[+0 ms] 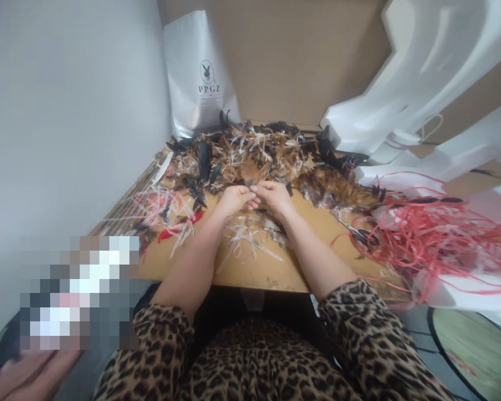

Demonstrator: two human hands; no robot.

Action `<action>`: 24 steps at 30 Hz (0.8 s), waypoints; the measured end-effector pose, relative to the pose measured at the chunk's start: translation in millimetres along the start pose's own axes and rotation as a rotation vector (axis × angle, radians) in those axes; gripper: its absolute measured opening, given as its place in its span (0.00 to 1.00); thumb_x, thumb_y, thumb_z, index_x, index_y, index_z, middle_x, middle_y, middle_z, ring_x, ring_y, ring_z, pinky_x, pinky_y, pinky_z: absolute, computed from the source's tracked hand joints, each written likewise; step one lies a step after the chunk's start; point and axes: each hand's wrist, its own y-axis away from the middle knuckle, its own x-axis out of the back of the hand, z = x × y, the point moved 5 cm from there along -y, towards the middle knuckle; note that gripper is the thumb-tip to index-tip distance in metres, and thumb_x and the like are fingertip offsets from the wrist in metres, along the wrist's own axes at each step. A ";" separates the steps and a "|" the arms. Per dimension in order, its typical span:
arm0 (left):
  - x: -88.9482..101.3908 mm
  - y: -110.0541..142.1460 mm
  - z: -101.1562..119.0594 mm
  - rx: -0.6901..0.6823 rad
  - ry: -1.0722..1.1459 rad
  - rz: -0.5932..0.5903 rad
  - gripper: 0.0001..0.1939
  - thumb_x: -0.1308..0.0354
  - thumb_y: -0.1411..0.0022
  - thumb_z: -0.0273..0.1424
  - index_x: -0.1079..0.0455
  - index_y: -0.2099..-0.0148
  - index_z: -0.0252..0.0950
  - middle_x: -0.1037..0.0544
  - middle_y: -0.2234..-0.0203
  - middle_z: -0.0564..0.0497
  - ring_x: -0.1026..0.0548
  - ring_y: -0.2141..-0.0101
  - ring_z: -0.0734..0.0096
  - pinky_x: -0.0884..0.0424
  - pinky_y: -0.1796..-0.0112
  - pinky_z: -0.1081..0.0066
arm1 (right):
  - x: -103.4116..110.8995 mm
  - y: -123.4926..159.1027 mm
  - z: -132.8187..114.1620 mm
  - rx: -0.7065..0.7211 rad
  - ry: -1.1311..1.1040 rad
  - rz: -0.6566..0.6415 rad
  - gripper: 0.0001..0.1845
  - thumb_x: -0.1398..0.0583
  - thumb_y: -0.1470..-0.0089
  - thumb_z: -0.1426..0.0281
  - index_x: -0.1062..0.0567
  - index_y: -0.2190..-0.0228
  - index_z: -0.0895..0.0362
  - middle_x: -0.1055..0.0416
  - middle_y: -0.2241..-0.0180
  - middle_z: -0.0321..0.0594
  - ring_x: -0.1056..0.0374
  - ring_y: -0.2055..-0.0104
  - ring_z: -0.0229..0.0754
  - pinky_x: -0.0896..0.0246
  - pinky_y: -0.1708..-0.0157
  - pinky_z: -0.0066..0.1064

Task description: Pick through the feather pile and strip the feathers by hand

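While the left hand (235, 200) and the right hand (276, 196) meet at the fingertips, the brown feather tuft (250, 171) lies just beyond both, its length pointing away over the tabletop (271, 278). Whether either hand grasps its base, I cannot tell.

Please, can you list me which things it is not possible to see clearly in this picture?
All in the head view:
- What, if anything, the left hand and right hand pinch: too small, partly covered by fingers.
- What the other person's arms reach: hidden by the pixelated patch.
- Inside of the silver bag: hidden by its front wall.
- Full outline of the round green thing: cut off by the bottom edge.
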 end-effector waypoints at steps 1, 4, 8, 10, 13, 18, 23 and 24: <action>-0.4 0.0 0.0 0.002 0.004 0.001 0.03 0.41 0.48 0.24 0.30 0.72 0.27 0.23 0.77 0.46 0.28 0.81 0.79 0.33 0.77 0.78 | 0.2 -0.2 1.0 -0.006 -0.005 0.005 0.16 0.33 0.66 0.61 0.29 0.86 0.60 0.40 0.87 0.29 0.48 0.82 0.28 0.56 0.80 0.24; -2.4 0.7 1.0 0.002 0.025 0.006 0.02 0.42 0.48 0.23 0.30 0.70 0.27 0.23 0.78 0.48 0.28 0.81 0.79 0.33 0.77 0.78 | 1.7 -2.0 8.3 -0.055 -0.055 0.039 0.16 0.32 0.69 0.61 0.29 0.84 0.59 0.37 0.87 0.29 0.46 0.82 0.29 0.52 0.79 0.24; -2.4 1.6 2.3 0.003 0.010 0.066 0.03 0.40 0.49 0.24 0.31 0.71 0.28 0.23 0.78 0.47 0.28 0.81 0.80 0.33 0.78 0.79 | 2.6 -3.9 18.8 -0.118 -0.127 0.068 0.17 0.32 0.69 0.59 0.29 0.83 0.59 0.36 0.86 0.29 0.46 0.83 0.29 0.52 0.81 0.24; -1.9 1.4 2.1 0.008 -0.003 0.087 0.04 0.40 0.49 0.24 0.31 0.72 0.27 0.23 0.78 0.47 0.29 0.81 0.81 0.33 0.77 0.79 | 1.9 -4.2 20.3 -0.113 -0.125 0.059 0.17 0.33 0.68 0.59 0.30 0.83 0.59 0.37 0.87 0.29 0.47 0.83 0.29 0.54 0.82 0.24; -0.8 0.1 1.6 -0.002 -0.005 0.103 0.03 0.42 0.48 0.22 0.30 0.72 0.27 0.23 0.79 0.47 0.29 0.81 0.80 0.33 0.77 0.78 | 0.6 -4.1 20.1 -0.097 -0.113 0.046 0.17 0.33 0.68 0.59 0.31 0.84 0.59 0.37 0.86 0.29 0.47 0.83 0.29 0.54 0.82 0.24; 1.6 -1.6 -0.8 -0.023 -0.007 0.121 0.03 0.42 0.47 0.22 0.30 0.73 0.27 0.24 0.79 0.48 0.29 0.81 0.80 0.33 0.77 0.78 | 2.0 -4.3 20.7 -0.093 -0.057 0.081 0.18 0.32 0.70 0.58 0.31 0.84 0.58 0.38 0.87 0.30 0.47 0.84 0.29 0.55 0.83 0.24; 1.6 -0.8 -0.2 -0.045 -0.005 0.111 0.03 0.43 0.47 0.21 0.29 0.72 0.27 0.24 0.79 0.48 0.28 0.81 0.80 0.33 0.77 0.78 | 1.4 -4.8 22.4 -0.088 -0.100 0.099 0.19 0.32 0.71 0.59 0.33 0.86 0.58 0.39 0.88 0.29 0.48 0.85 0.29 0.57 0.84 0.24; 1.6 -0.6 0.1 -0.046 -0.004 0.114 0.03 0.43 0.47 0.21 0.29 0.72 0.27 0.24 0.79 0.48 0.28 0.81 0.79 0.33 0.77 0.78 | 1.1 -4.9 22.7 -0.083 -0.110 0.105 0.19 0.32 0.71 0.59 0.33 0.86 0.58 0.40 0.88 0.29 0.48 0.85 0.29 0.57 0.84 0.24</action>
